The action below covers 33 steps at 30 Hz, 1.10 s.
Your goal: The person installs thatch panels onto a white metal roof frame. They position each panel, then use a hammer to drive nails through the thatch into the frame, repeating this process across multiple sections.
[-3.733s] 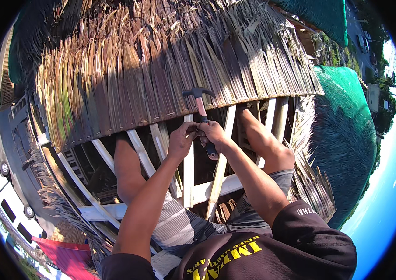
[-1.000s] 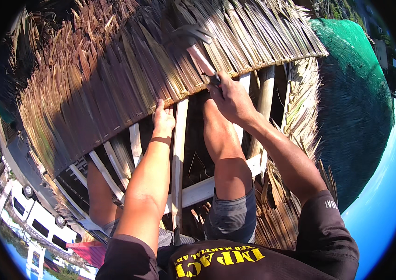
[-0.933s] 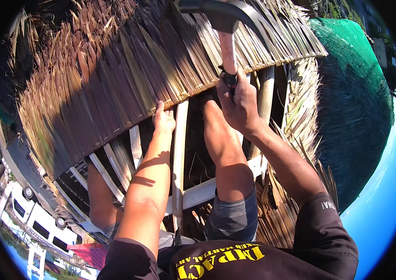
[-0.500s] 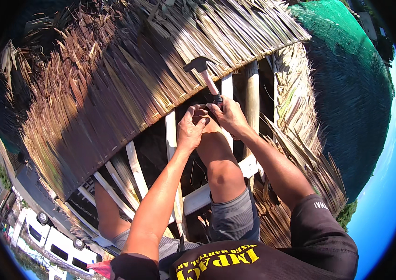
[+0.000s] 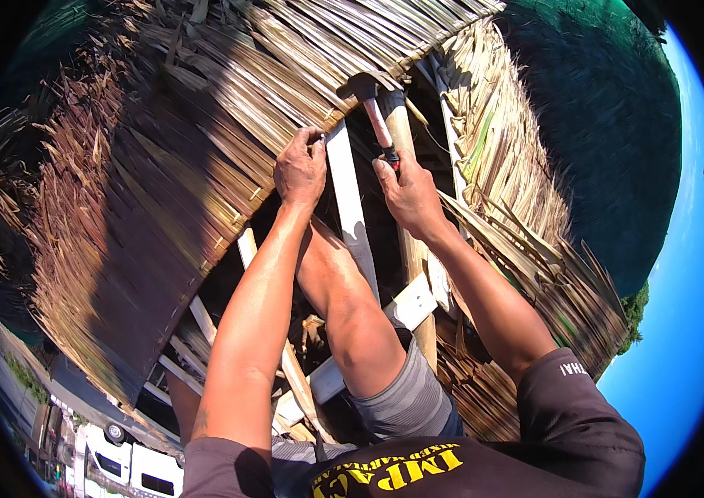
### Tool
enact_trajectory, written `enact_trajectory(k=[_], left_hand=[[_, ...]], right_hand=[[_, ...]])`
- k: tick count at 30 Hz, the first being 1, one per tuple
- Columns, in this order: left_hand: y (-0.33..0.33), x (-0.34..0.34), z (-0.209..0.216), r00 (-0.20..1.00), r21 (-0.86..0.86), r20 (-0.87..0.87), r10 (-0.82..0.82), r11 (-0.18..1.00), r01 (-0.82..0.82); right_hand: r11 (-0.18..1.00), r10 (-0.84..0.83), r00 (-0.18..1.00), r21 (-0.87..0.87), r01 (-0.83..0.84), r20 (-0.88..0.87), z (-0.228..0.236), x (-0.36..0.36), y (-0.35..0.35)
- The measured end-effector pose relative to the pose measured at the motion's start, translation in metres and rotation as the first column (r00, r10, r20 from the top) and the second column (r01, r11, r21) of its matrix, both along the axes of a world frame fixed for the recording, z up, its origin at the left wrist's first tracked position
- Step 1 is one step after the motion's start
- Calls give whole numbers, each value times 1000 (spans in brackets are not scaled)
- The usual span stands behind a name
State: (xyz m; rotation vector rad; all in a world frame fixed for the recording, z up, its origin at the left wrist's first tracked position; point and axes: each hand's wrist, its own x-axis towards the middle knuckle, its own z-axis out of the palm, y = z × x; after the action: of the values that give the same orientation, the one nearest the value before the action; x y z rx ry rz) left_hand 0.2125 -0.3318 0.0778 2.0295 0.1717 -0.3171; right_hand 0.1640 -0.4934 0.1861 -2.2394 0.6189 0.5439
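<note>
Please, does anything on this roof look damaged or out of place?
Yes, two ragged spots. Frayed leaf tips stick out at the far left, and loose leaves jut out beside the right forearm; both look untidy compared with the stitched roof edge near the left hand.

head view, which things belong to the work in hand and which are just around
Work in hand:
hammer, in right hand
thatch, edge by left hand
white slat between hands

Just around:
white vehicle, lower left
dark roof, right
</note>
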Motion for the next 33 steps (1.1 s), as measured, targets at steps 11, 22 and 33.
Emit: enact_trajectory(k=[11,22,33], left_hand=[[-35,18,-63,992,246,129,-9,969,-23],[-34,-5,-30,958,32,230,168,983,-181],[-23,-19,-73,125,-272,-908,400,-338,-901]], right_hand=[[965,256,939,-115,-235,230,22,2,-11],[933,255,966,-257,-254,-27,4,20,-18],[976,203,904,-7,-217,376,74,-4,-11]])
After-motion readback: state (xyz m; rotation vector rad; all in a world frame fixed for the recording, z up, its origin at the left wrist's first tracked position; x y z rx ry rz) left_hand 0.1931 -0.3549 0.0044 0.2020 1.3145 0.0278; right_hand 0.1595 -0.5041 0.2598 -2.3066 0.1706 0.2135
